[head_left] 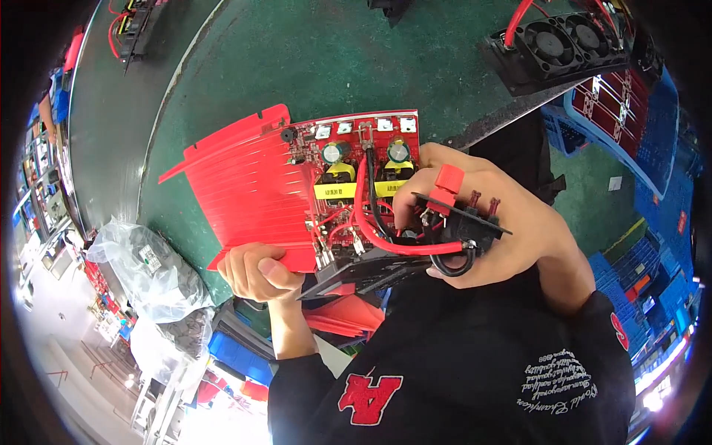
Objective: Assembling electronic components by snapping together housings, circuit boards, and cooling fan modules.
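In front of me is a red ribbed metal housing [241, 189], its lower edge gripped by my left hand [258, 271], thumb on top. A red circuit board [300, 156] overlaps the housing's right part, carrying two round capacitors and yellow-wrapped transformers [336, 190]. My right hand [512, 215] closes around the board's right end and a small black end panel [475, 222] with a red block and two red terminals. Thick red and black cables [386, 241] run from the board to this panel. Some right fingertips are hidden behind the parts.
The green table [297, 67] lies beneath. At far right stands a black panel with two fans [567, 41]; another wired part [133, 30] is at far left. A clear plastic bag [152, 271] sits at left. Blue crates [638, 267] are right, below the table edge.
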`<state>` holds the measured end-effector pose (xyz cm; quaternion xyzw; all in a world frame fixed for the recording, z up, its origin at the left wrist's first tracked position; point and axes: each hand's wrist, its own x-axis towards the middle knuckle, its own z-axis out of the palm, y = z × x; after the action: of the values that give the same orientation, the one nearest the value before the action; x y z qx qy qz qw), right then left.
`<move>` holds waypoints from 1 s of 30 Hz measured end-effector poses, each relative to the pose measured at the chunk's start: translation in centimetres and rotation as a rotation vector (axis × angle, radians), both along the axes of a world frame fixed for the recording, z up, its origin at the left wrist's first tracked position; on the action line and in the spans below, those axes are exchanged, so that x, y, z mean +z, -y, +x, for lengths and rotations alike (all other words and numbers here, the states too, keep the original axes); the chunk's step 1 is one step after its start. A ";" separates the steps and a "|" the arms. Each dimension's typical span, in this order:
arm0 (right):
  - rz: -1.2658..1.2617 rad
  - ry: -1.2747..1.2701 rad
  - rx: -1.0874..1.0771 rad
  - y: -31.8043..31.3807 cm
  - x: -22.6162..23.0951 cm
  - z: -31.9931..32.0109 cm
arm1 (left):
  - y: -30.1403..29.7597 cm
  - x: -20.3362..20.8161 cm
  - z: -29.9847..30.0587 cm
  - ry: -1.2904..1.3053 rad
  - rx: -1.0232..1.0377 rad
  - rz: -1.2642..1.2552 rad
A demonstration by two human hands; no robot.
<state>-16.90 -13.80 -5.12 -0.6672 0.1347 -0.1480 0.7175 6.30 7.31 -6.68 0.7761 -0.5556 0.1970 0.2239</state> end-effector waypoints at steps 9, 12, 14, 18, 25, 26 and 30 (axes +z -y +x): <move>-0.014 -0.127 0.084 -0.1 1.1 1.8 | -1.3 -0.6 1.1 0.188 -0.089 0.066; 0.075 -0.061 -0.070 -1.6 2.2 3.4 | -0.7 -0.3 1.3 0.005 -0.124 0.026; 0.313 -0.197 -0.101 -1.7 2.9 3.6 | -0.5 0.0 1.6 0.001 -0.089 0.032; 0.325 -0.317 -0.111 -0.3 4.7 5.0 | 0.5 2.4 0.7 -0.140 0.290 0.038; 0.368 -0.319 -0.100 1.3 3.3 6.5 | 1.1 5.0 -1.8 0.208 0.290 0.071; 0.392 -0.274 -0.097 1.2 3.3 6.5 | 1.1 5.2 -2.4 -0.021 0.076 0.100; 0.487 -0.256 -0.084 1.0 3.6 6.3 | 1.8 2.8 -2.6 -0.225 -0.108 0.007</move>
<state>-10.60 -14.84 -1.48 -0.4823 0.2834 -0.0555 0.8270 3.75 5.51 -3.88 0.7629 -0.5686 0.0944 0.2927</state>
